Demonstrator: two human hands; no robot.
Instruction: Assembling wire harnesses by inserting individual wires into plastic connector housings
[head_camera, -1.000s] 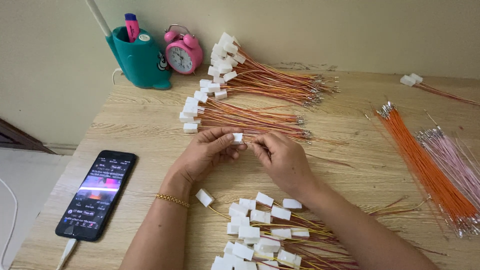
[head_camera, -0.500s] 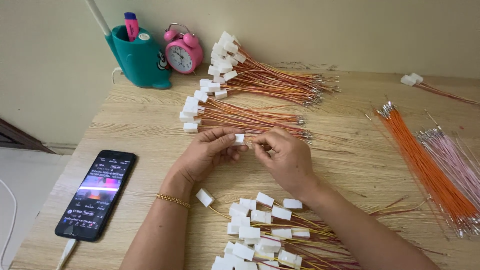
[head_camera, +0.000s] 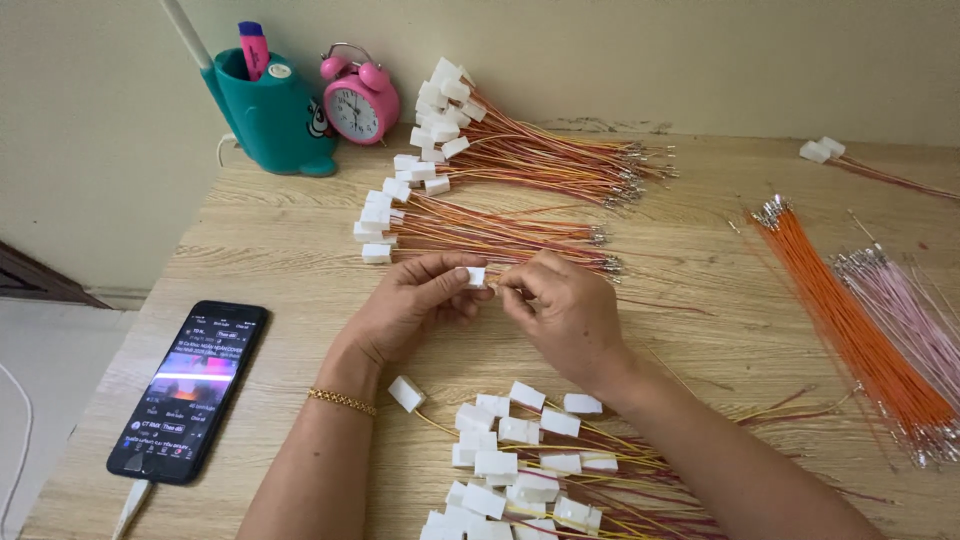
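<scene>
My left hand pinches a small white plastic connector between thumb and fingers at the middle of the wooden table. My right hand meets it from the right, fingertips pinched at the connector's side on what seems to be a thin wire, mostly hidden by the fingers. A gold bracelet circles my left wrist. Below my hands lies a pile of white connectors with red and yellow wires.
Two finished bundles of wired connectors lie behind my hands. Loose orange wires and pink wires fan out at right. A lit phone lies at left. A teal pen holder and pink alarm clock stand against the wall.
My hands have stayed together on the connector, with only small finger movements. Nothing else has moved.
</scene>
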